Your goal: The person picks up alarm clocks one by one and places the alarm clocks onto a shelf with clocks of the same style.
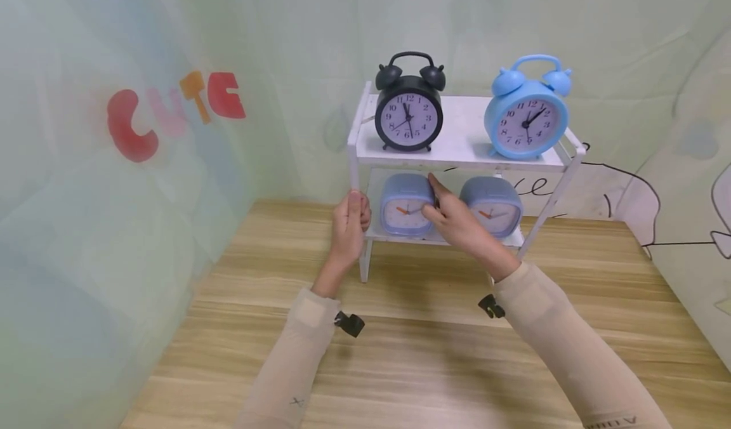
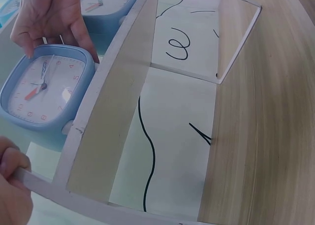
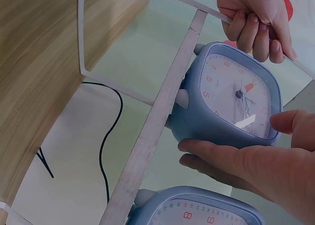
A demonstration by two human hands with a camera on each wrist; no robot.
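A white two-tier rack (image 1: 457, 160) stands on the wooden table. My left hand (image 1: 349, 224) grips its left upright beside the lower shelf. On that shelf, my right hand (image 1: 457, 221) holds the left square blue alarm clock (image 1: 396, 221) by its right side. In the right wrist view, the thumb lies at the edge of the clock's face (image 3: 231, 87) and the fingers along its side. A second square blue clock (image 1: 495, 216) sits to the right, partly behind my right hand. Up on the top shelf are a black twin-bell alarm clock (image 1: 408, 115) and a light-blue twin-bell one (image 1: 528, 119).
Pale cloth backdrops rise behind and at the sides, the left one with coloured letters (image 1: 132, 126). Bare wooden tabletop (image 1: 394, 365) extends in front of the rack. A black clip (image 1: 349, 323) hangs at the left wrist and another (image 1: 492, 306) at the right.
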